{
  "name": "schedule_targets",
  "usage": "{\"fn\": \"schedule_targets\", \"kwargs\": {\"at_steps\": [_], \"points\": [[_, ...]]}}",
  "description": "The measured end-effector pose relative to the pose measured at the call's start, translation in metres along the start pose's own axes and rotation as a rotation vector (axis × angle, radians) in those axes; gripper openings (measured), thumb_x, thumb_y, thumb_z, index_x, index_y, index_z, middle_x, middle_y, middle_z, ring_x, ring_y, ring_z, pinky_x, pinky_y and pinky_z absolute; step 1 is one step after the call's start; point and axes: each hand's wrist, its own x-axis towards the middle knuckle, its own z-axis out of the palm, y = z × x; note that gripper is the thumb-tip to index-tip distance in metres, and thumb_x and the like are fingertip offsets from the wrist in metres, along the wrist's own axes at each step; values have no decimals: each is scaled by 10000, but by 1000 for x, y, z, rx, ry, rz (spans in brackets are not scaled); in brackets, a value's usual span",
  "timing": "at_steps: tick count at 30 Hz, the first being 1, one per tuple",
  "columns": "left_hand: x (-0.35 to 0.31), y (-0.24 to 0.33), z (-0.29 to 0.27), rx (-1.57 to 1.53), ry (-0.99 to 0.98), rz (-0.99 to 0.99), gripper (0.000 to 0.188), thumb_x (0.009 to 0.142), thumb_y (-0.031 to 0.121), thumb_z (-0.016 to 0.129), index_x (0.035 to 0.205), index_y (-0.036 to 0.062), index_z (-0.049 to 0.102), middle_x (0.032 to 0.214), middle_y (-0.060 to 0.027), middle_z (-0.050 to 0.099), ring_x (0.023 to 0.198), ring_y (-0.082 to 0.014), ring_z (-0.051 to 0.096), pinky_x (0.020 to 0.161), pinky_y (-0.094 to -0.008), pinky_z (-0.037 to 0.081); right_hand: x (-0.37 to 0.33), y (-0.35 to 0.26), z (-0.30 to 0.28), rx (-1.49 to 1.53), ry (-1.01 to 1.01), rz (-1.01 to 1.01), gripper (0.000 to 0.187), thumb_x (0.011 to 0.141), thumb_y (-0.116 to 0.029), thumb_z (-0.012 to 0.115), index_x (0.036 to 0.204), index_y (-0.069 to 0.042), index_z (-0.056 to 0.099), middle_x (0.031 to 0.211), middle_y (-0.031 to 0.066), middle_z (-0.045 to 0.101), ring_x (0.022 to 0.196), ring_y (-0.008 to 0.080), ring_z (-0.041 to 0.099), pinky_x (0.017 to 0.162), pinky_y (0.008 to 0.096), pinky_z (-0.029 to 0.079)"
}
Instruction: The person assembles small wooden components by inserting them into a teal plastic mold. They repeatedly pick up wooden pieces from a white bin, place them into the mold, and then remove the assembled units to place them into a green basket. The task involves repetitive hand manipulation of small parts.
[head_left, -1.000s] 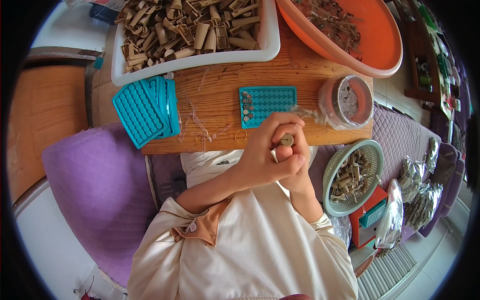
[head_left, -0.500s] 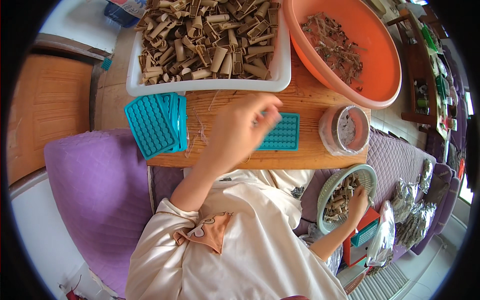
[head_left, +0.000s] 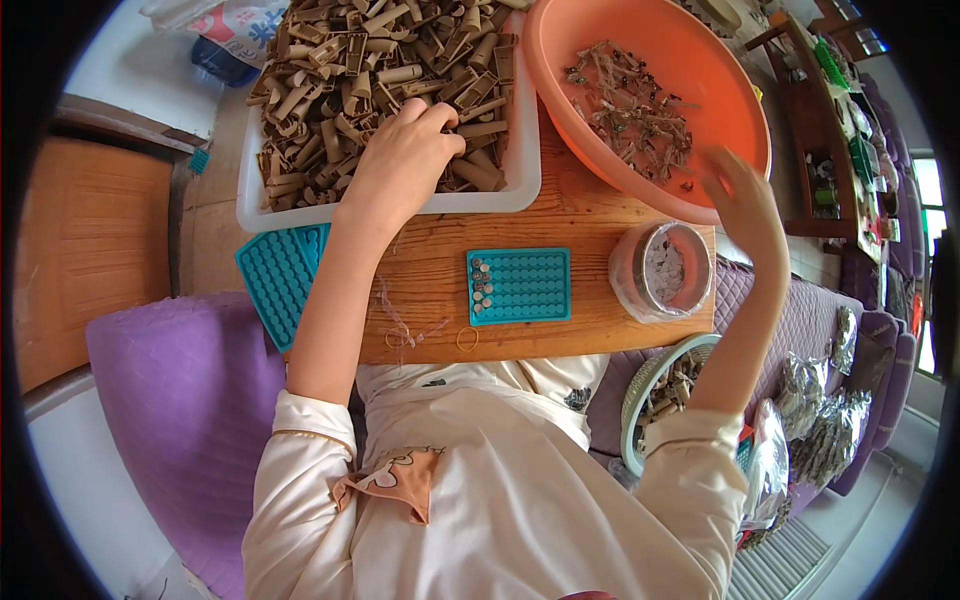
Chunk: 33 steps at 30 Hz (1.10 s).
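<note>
My left hand (head_left: 408, 160) is in the white tub (head_left: 400, 212), its fingers curled down onto the heap of tan plastic casings (head_left: 310, 110). Its fingertips are hidden, so what they grip cannot be made out. At the near rim of the orange basin (head_left: 735, 95), my right hand (head_left: 745, 200) is raised, its fingers smeared by motion. Inside that basin lies a tangle of small wired parts (head_left: 640, 110). Between my arms, a teal tray of round pockets (head_left: 525, 285) lies on the wooden table, with several small silvery discs (head_left: 482, 285) in its left columns.
More teal trays (head_left: 280, 280) lie partly behind my left forearm. A round tub in clear plastic wrap (head_left: 660, 270) stands at the table's right edge. Rubber bands (head_left: 467, 339) lie near the front edge. Below my right arm sits a pale green basket (head_left: 635, 400) of tan casings.
My left hand has moved from above the teal tray up into the tub of casings. My right hand has left the green basket and risen to the orange basin. The view has shifted slightly.
</note>
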Motion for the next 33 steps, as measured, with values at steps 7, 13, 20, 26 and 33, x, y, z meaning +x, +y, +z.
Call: {"fn": "schedule_targets", "kwargs": {"at_steps": [7, 13, 20, 26, 33], "points": [[10, 9, -3, 67, -26, 11, 208, 666, -20, 547, 847, 45, 626, 1028, -48, 497, 1001, -191, 460, 875, -327, 427, 153, 36, 98, -362, -98, -333, 179, 738, -85, 537, 903, -82, 605, 943, 102, 529, 964, 244, 494, 809, 360, 404], [5, 1, 7, -2, 216, 171, 111, 673, 0, 579, 772, 37, 611, 954, -41, 549, 983, -186, 489, 810, -327, 438, 178, 38, 130, -831, -173, -257, 187, 725, -100, 549, 887, -146, 630, 1091, 31, 465, 1116, 201, 367, 909, 399, 333], [-3, -2, 17, -252, 310, 82, 189, 756, 70, 564, 929, 44, 493, 804, -85, 575, 707, -224, 580, 665, -338, 472, 168, 53, 131, -632, -225, -275, 248, 718, -139, 565, 959, -155, 621, 1118, 37, 465, 1133, 221, 355, 909, 411, 339], [-3, 6, 18, -363, 449, -85, 247, 772, 15, 479, 1014, 49, 446, 831, -118, 556, 628, -262, 573, 559, -358, 475, 168, 65, 74, -11, 189, 131, 247, 765, -136, 582, 1005, -78, 586, 1034, 98, 526, 970, 225, 519, 874, 328, 387], [-9, 6, 11, -380, 376, -105, 221, 770, 30, 451, 989, 53, 471, 887, -111, 545, 621, -265, 568, 548, -350, 468, 151, 75, 3, 1384, 419, -12, 195, 858, -174, 509, 948, -7, 552, 965, 95, 585, 934, 195, 552, 818, 307, 437]]}}
